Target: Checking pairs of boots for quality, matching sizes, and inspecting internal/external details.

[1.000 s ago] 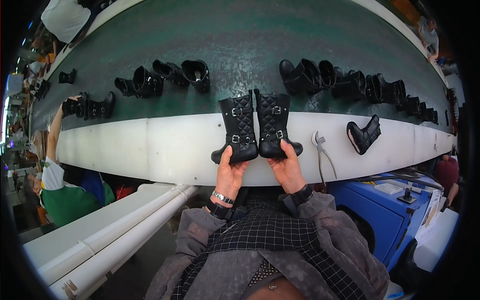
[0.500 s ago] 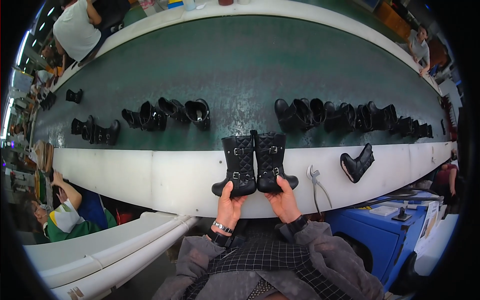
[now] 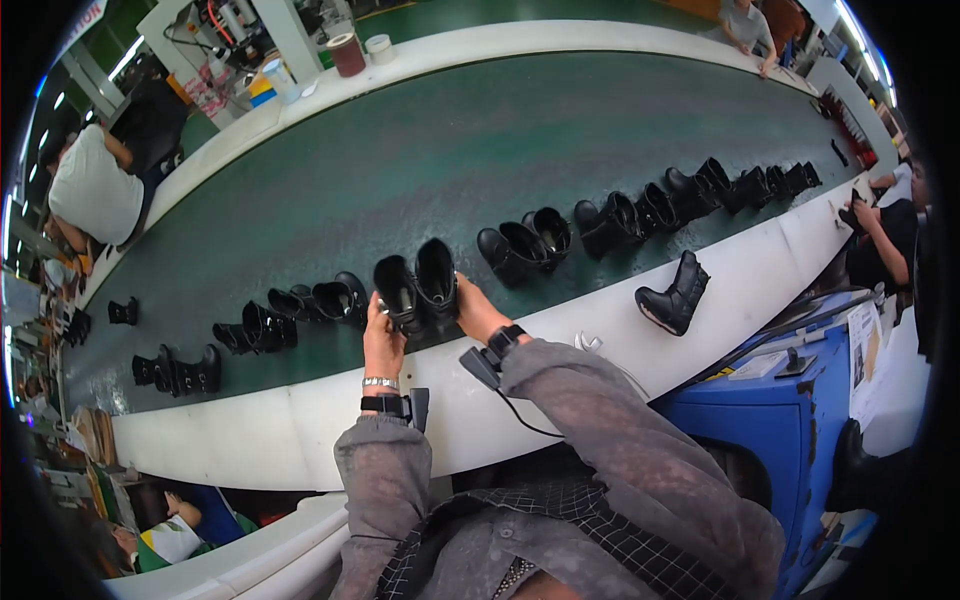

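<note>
A pair of black boots stands upright between my hands at the near edge of the green conveyor belt [image 3: 330, 190], with their open tops showing. My left hand [image 3: 382, 338] is closed around the left boot [image 3: 396, 292] from its outer side. On the other side, my right hand [image 3: 480, 310] grips the right boot [image 3: 437, 275]. The fingers of both hands are partly hidden by the boots. Whether the soles touch the belt I cannot tell. Another black boot [image 3: 675, 293] lies on its side on the white ledge [image 3: 560, 320] to the right.
More black boots [image 3: 520, 248] line the belt on both sides. Pincers [image 3: 590, 342] lie on the ledge, partly behind my right sleeve. A blue cabinet [image 3: 740, 420] stands at the right. Across the belt are a dark red container [image 3: 346, 55] and a seated person [image 3: 95, 185].
The two boots moved from the white ledge forward and left onto the belt's edge, turning from lying flat to upright. My hands went with them, and the view swung round.
</note>
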{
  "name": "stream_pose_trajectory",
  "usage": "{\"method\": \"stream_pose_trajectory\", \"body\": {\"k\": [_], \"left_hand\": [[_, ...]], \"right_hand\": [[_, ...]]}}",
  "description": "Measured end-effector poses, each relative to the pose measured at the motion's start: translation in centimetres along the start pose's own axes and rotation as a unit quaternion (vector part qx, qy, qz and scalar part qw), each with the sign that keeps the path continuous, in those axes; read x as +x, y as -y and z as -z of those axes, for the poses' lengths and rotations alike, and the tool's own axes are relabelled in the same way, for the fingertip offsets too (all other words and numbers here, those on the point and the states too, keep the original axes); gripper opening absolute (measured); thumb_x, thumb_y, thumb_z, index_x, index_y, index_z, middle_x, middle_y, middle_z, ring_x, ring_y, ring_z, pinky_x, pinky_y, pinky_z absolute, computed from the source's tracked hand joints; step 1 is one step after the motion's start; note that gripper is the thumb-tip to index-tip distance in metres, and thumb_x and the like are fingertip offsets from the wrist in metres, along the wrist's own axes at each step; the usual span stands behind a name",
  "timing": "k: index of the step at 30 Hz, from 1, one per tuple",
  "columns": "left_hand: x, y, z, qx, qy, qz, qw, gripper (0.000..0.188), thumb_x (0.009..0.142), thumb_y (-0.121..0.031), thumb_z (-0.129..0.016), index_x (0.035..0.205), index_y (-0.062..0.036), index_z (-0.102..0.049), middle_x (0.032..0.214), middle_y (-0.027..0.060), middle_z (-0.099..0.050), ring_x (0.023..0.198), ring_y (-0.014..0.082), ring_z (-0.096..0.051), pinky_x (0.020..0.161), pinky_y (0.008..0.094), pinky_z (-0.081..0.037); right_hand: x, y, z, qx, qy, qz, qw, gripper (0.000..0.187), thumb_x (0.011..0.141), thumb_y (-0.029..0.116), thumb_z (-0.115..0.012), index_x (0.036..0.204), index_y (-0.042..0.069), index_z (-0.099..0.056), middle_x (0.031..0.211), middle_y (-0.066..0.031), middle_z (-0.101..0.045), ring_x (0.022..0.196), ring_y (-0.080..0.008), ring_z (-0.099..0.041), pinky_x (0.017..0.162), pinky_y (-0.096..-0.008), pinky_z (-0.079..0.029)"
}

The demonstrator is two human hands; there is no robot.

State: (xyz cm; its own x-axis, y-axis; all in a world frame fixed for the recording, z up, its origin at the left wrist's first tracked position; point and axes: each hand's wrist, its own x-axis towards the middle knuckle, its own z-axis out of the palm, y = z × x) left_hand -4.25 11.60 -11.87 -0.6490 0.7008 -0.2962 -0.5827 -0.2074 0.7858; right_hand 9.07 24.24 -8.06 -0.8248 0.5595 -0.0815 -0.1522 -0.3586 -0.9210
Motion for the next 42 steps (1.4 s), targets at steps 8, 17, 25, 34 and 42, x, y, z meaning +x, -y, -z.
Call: {"method": "stream_pose_trajectory", "body": {"k": [8,17,25,34,42], "left_hand": [[-0.8,2.4,0.6,-0.117,-0.100,-0.021,0.988,0.053,0.094,-0.050,-0.039,0.130,-0.0120,-0.046,0.134,0.0039,-0.045,0.123,0.0213,-0.040,0.098,0.0350,-0.032],[-13.6,4.4,1.3,0.007,-0.055,0.072,0.996,0.042,0.096,-0.031,-0.044,0.122,0.0011,-0.048,0.117,0.0145,-0.055,0.106,0.0242,-0.054,0.090,0.0391,-0.047],[-12.6,5.4,-4.3,0.088,-0.010,0.096,0.991,0.027,0.091,-0.023,-0.052,0.107,-0.0005,-0.055,0.099,0.0117,-0.062,0.086,0.0189,-0.060,0.077,0.0318,-0.051],[-4.0,7.8,-10.2,0.257,0.047,0.007,0.965,0.033,0.085,-0.015,-0.061,0.113,-0.0020,-0.050,0.098,0.0053,-0.057,0.085,0.0113,-0.054,0.075,0.0251,-0.046],[2.7,13.1,-21.8,0.545,0.072,-0.125,0.826,0.084,0.063,-0.027,-0.082,0.125,0.0047,-0.035,0.119,0.0189,-0.050,0.109,0.0297,-0.051,0.094,0.0373,-0.041]], "right_hand": [[0.6,-5.5,-0.9,0.141,-0.088,-0.169,0.971,0.079,0.090,0.055,-0.042,0.144,0.002,-0.020,0.145,-0.0162,-0.027,0.133,-0.0285,-0.025,0.108,-0.0408,-0.021],[-1.3,-2.0,7.6,-0.193,-0.383,0.055,0.901,0.053,0.073,0.021,-0.075,0.115,-0.003,-0.054,0.112,-0.0161,-0.060,0.096,-0.0224,-0.059,0.084,-0.0333,-0.045],[-3.0,1.0,7.7,-0.253,-0.327,0.102,0.905,0.040,0.080,0.034,-0.068,0.088,-0.005,-0.065,0.076,-0.0226,-0.065,0.076,-0.0299,-0.066,0.068,-0.0375,-0.048],[-21.7,8.1,5.2,-0.425,-0.185,0.081,0.883,0.037,0.078,0.018,-0.071,0.106,-0.001,-0.058,0.084,-0.0162,-0.061,0.072,-0.0235,-0.063,0.068,-0.0285,-0.048],[-25.1,6.6,9.6,-0.324,-0.153,0.021,0.933,0.060,0.073,0.021,-0.076,0.123,0.004,-0.048,0.091,-0.0105,-0.064,0.083,-0.0223,-0.063,0.077,-0.0285,-0.047]]}}
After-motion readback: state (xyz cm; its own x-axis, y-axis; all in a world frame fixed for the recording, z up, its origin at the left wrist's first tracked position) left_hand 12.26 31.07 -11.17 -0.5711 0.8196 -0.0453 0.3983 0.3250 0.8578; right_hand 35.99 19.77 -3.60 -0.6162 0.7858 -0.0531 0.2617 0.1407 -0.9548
